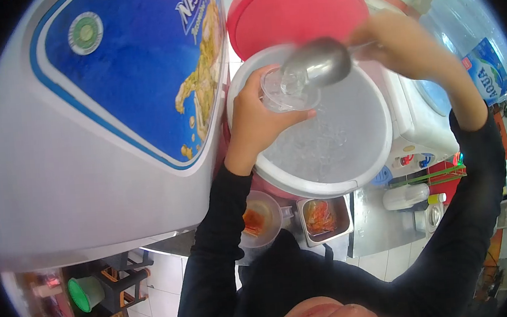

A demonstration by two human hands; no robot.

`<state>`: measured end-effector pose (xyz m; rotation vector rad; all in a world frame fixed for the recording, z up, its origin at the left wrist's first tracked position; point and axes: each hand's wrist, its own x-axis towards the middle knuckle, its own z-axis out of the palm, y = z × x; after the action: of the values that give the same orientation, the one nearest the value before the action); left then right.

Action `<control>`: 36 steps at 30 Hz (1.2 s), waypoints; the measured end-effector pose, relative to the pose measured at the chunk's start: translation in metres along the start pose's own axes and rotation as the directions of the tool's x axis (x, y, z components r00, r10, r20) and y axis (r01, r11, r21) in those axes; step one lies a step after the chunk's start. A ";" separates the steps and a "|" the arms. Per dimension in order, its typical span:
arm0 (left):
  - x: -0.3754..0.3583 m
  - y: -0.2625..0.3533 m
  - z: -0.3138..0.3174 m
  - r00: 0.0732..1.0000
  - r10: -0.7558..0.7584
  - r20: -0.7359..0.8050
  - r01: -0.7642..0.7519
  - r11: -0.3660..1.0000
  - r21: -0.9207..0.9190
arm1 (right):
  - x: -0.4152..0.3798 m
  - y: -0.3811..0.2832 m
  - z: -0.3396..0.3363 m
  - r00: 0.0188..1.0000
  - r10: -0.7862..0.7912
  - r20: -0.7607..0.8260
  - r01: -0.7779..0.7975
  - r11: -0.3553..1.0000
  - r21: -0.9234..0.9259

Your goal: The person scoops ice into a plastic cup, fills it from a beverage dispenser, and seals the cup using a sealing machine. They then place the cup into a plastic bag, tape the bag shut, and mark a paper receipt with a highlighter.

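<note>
My left hand (256,118) is wrapped round a clear plastic cup (289,103) with ice cubes inside, held over the left side of a large white tub (359,177). More ice (318,147) lies in the bottom of the tub. Above the cup's rim, my right hand (390,43) grips the handle of a metal ladle (324,62). The ladle's bowl is tipped towards the cup, with its back facing me. Motion blurs my right hand and the ladle a little, and whatever the bowl holds is hidden.
Behind the tub leans a round red lid (295,12). A large blue and white dispenser (133,66) stands at left; a water dispenser (421,127) with a bottle is at right. Nearer me are a plastic bowl (275,207) and a metal pan (347,211) holding orange-red contents.
</note>
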<state>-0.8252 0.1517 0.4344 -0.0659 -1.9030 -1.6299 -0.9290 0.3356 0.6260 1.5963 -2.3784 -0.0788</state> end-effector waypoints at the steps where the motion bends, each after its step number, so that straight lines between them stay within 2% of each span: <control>1: 0.001 0.001 0.000 1.000 0.011 -0.022 -0.011 1.000 0.006 | 0.002 0.006 -0.011 0.993 0.087 0.082 -0.084 0.996 -0.033; 2: 0.001 0.000 -0.001 1.000 0.014 -0.027 -0.014 1.000 0.005 | 0.002 0.012 -0.018 0.971 0.177 0.161 -0.167 0.983 -0.075; 3: 0.002 0.000 -0.001 0.999 0.017 -0.038 -0.016 0.999 0.029 | -0.006 0.015 -0.023 0.982 0.180 0.053 -0.177 0.983 -0.054; 7: 0.003 0.002 -0.003 0.993 0.067 -0.099 -0.065 0.998 0.016 | -0.013 0.019 -0.028 0.974 0.224 0.035 -0.221 0.972 -0.078; 8: 0.003 0.005 -0.004 0.992 0.074 -0.104 -0.073 0.997 0.018 | -0.010 0.023 -0.020 0.954 0.223 0.200 -0.218 0.975 -0.046; 9: 0.002 0.009 -0.005 0.979 0.147 -0.139 -0.144 0.989 0.029 | -0.005 0.026 -0.010 0.910 0.210 0.358 -0.220 0.975 -0.014; 10: 0.001 0.012 -0.006 0.960 0.219 -0.172 -0.215 0.976 0.041 | 0.000 0.031 0.009 0.898 0.151 0.413 -0.210 0.972 0.103; 12: -0.004 0.018 -0.008 0.953 0.243 -0.183 -0.245 0.970 0.012 | 0.008 0.041 0.069 0.989 0.081 0.123 -0.093 0.991 0.096; 15: -0.029 0.042 -0.016 0.944 0.286 -0.168 -0.289 0.957 0.004 | 0.044 0.057 0.161 0.960 0.111 -0.258 -0.066 0.982 0.175; 16: -0.042 0.055 -0.021 0.944 0.298 -0.143 -0.297 0.954 0.033 | 0.052 0.062 0.184 0.959 0.098 -0.266 -0.053 0.984 0.170; 18: -0.075 0.082 -0.034 0.944 0.304 -0.129 -0.302 0.953 0.042 | 0.060 0.063 0.206 0.938 0.224 -0.264 -0.128 0.933 0.337; 20: -0.116 0.102 -0.049 0.969 0.229 -0.091 -0.231 0.973 -0.012 | 0.061 0.058 0.190 0.936 0.197 -0.292 -0.101 0.945 0.312; 22: -0.166 0.106 -0.063 0.963 0.230 -0.139 -0.227 0.973 0.039 | 0.064 0.054 0.167 0.931 0.168 -0.324 -0.069 0.953 0.295; 24: -0.217 0.109 -0.072 0.959 0.216 -0.186 -0.203 0.975 0.087 | 0.064 0.048 0.125 0.845 0.123 -0.521 -0.053 0.988 0.147; 25: -0.242 0.112 -0.075 0.948 0.198 -0.249 -0.157 0.972 0.173 | 0.062 0.044 0.101 0.800 0.095 -0.592 -0.025 0.992 0.126; 27: -0.289 0.118 -0.072 0.929 0.178 -0.326 -0.092 0.961 0.261 | 0.056 0.041 0.048 0.724 0.019 -0.690 0.018 0.999 0.047; 28: -0.311 0.122 -0.068 0.886 0.174 -0.429 -0.053 0.959 0.280 | 0.052 0.041 0.024 0.692 -0.026 -0.722 0.031 0.999 -0.005; 29: -0.333 0.126 -0.065 0.833 0.174 -0.526 -0.013 0.956 0.295 | 0.044 0.037 0.005 0.796 0.179 -0.579 0.052 0.932 0.360; 30: -0.354 0.130 -0.060 0.828 0.175 -0.532 -0.006 0.952 0.305 | 0.035 0.032 -0.013 0.882 0.310 -0.356 0.012 0.740 0.673; 31: -0.374 0.133 -0.056 0.778 0.147 -0.611 0.024 0.965 0.262 | 0.010 -0.006 -0.034 0.913 0.377 -0.154 -0.073 0.524 0.849; 32: -0.392 0.137 -0.053 0.717 0.119 -0.687 0.044 0.976 0.215 | 0.008 0.004 -0.025 0.918 0.364 -0.157 -0.061 0.521 0.851; 33: -0.410 0.142 -0.052 0.706 0.160 -0.690 0.069 0.954 0.292 | 0.014 0.027 -0.003 0.941 0.331 0.075 -0.221 0.428 0.876; 34: -0.427 0.152 -0.050 0.689 0.170 -0.704 0.072 0.951 0.301 | 0.020 0.041 0.021 0.915 0.268 0.301 -0.383 0.348 0.856; 36: -0.457 0.168 -0.046 0.641 0.140 -0.755 0.175 0.931 0.321 | 0.011 0.032 0.084 0.879 0.302 0.367 -0.434 0.191 0.881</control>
<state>-0.3676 0.3097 0.3637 0.7125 -1.4536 -0.9979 -0.9833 0.3288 0.5542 1.1671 -2.9908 1.7669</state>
